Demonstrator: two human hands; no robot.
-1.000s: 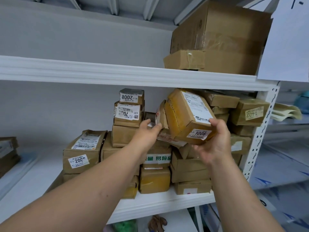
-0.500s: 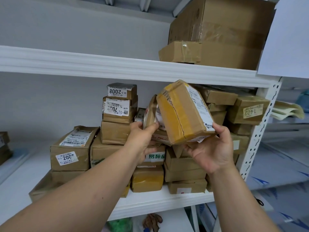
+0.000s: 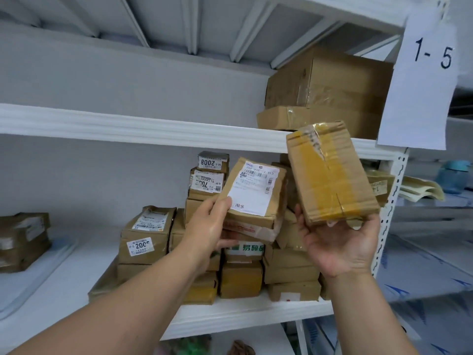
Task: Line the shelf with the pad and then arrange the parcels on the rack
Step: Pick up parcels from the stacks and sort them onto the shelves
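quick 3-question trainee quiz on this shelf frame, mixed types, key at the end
1. True or false: the right hand holds a box with yellow tape.
2. What does the left hand grip?
A. a parcel with a white label
B. the paper sign
C. nothing
3. Fill in: the paper sign reads "1- __".

Key: 1 true; 2 A; 3 "5".

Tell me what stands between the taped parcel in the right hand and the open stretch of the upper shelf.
Nothing visible does. The right hand holds the taped parcel in front of the upper shelf, whose lip it overlaps. The large boxes fill the shelf's right end, directly behind the parcel; the stretch to their left shows nothing on it.
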